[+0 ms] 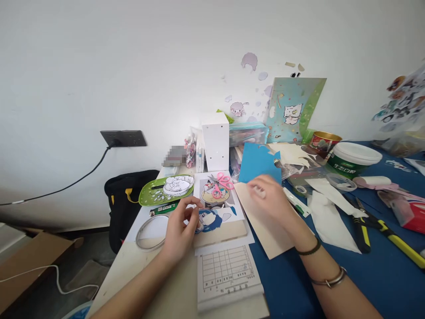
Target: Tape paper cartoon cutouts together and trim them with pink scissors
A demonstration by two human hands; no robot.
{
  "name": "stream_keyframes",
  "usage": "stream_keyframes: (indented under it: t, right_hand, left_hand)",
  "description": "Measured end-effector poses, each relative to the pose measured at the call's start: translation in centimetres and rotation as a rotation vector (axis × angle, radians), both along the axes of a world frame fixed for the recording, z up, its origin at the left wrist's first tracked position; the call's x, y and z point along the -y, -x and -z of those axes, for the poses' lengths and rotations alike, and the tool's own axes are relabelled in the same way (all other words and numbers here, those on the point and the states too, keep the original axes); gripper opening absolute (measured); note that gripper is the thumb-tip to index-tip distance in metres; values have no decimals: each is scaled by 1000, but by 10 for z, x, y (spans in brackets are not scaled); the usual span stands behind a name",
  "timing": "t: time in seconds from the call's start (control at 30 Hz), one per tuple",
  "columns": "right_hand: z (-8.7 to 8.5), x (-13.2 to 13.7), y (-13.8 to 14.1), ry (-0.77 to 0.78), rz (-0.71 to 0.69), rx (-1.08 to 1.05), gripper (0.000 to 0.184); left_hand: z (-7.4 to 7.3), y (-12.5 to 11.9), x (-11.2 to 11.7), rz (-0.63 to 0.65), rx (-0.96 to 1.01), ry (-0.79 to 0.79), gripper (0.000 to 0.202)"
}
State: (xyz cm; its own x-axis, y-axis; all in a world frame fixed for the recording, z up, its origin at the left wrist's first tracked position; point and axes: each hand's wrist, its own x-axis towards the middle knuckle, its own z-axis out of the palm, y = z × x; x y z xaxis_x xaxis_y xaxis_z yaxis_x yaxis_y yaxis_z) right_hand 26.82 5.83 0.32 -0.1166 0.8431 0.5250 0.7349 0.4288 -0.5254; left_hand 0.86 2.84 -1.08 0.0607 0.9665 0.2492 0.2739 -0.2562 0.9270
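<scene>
My left hand (182, 223) is curled above the left side of a blue-haired paper cut-out (210, 220). Its thumb and forefinger come close together at the tips, and what they hold, if anything, is too small to make out. My right hand (270, 199), slightly blurred, is closed round a small white piece (259, 191) over a cream board (255, 221). Pink-handled scissors (219, 184) lie on a printed picture sheet (237, 210) between the hands. A small grey-lilac cut-out (226, 217) is beside the blue one.
Left of the sheets are a green tray (146, 197) with a flower-like cut-out and a tape ring (141, 239). A white box (215, 141) stands against the wall. To the right are a blue sheet (255, 164), a white-lidded tub (355, 153) and yellow-black pliers (398, 243).
</scene>
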Motion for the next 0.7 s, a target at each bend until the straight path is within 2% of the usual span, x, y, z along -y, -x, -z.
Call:
stream_keyframes:
  t: [0.07, 0.17, 0.47, 0.7]
  right_hand:
    - [-1, 7, 18, 33, -223, 141, 15]
    - [1, 13, 29, 55, -340, 298, 19]
    - [6, 13, 31, 59, -305, 485, 12]
    - [5, 13, 32, -59, -261, 502, 16]
  left_hand:
    - [-1, 0, 1, -3, -4, -1, 8]
    - [-3, -1, 2, -6, -9, -2, 7]
    - [3, -1, 2, 11, -21, -12, 7]
    - [6, -1, 4, 18, 12, -59, 9]
